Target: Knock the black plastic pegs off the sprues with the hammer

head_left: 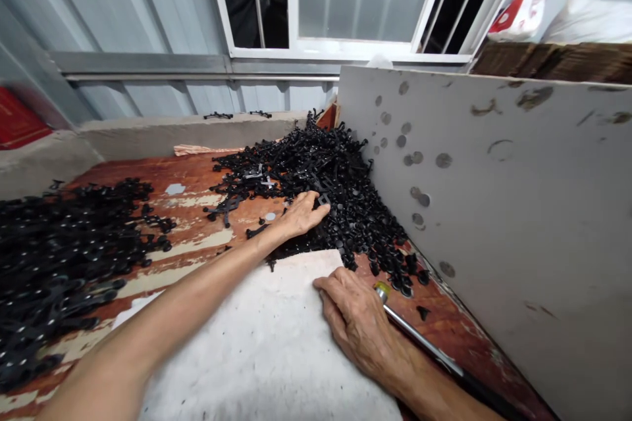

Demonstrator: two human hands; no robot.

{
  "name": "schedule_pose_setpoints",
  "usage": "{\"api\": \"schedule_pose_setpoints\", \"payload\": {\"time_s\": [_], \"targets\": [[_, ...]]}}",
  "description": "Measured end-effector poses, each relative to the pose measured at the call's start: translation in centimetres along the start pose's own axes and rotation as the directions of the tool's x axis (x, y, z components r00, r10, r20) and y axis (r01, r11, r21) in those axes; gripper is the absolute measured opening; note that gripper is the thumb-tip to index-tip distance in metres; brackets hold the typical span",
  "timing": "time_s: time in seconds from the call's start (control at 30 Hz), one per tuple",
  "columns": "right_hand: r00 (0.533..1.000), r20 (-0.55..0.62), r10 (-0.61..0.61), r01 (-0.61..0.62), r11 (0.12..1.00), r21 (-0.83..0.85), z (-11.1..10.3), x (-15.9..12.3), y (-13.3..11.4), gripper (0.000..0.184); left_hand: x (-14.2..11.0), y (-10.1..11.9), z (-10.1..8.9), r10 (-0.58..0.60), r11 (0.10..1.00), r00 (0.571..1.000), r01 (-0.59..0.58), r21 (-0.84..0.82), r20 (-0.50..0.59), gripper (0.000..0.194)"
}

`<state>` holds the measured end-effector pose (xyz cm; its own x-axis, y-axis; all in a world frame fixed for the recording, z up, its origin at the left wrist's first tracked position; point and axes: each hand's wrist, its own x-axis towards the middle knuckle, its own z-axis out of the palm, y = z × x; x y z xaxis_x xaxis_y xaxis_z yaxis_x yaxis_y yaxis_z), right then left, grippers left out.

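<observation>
Your left hand (303,216), the nearer one, touches the heap of small black plastic parts (340,174) on the worn red-brown table (197,181), its grip impossible to tell, the heap stretching far left to near right beyond your relaxed, seemingly empty right hand (353,309) on a white sheet (266,335).

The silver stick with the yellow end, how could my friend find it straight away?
Find the big grey board at the picture's right, then the person's right hand. Between them slants the silver stick. Unlike the small black parts nearby, it is long and shiny, with a yellow end.
</observation>
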<state>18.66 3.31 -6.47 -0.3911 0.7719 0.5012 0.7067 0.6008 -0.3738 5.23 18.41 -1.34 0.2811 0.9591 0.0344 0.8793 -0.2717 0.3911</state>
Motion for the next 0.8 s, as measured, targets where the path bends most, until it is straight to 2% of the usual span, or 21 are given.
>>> {"api": "schedule_pose_setpoints", "payload": {"time_s": [0.13, 0.23, 0.37, 0.53, 0.67, 0.8], "targets": [[1.000, 0.019, 0.004, -0.004, 1.000, -0.026, -0.3, 0.1, -0.1, 0.024, -1.5, 0.3, -1.0, -0.097, 0.987, 0.995, 0.096, 0.128, 0.002, 0.045], [1.000, 0.016, 0.014, -0.014, 1.000, -0.012, -0.3, 0.1, -0.2, 0.025, -2.0, 0.6, -1.6, -0.129, 0.986, 0.990, 0.122, 0.112, 0.054, 0.039], [0.999, 0.025, 0.022, -0.023, 1.000, 0.014, -0.3, 0.0, -0.1, 0.025, -1.3, 0.5, -2.3, -0.121, 0.989, 0.991, 0.116, 0.091, 0.048, 0.050], [1.000, -0.001, -0.006, 0.006, 1.000, 0.022, -0.2, 0.0, 0.0, 0.025, -0.5, -2.1, -4.0, -0.183, 0.981, 0.983, 0.184, 0.055, -0.013, 0.051], [1.000, -0.014, -0.011, 0.011, 0.999, 0.041, -0.1, -0.1, 0.2, 0.024, -1.8, -4.6, -5.0, -0.262, 0.963, 0.963, 0.265, 0.051, -0.057, 0.050], [1.000, -0.016, -0.018, 0.018, 0.999, 0.029, 0.1, -0.1, 0.3, 0.022, -4.0, -5.3, -4.1, -0.249, 0.964, 0.966, 0.239, 0.120, 0.075, 0.073]]}}
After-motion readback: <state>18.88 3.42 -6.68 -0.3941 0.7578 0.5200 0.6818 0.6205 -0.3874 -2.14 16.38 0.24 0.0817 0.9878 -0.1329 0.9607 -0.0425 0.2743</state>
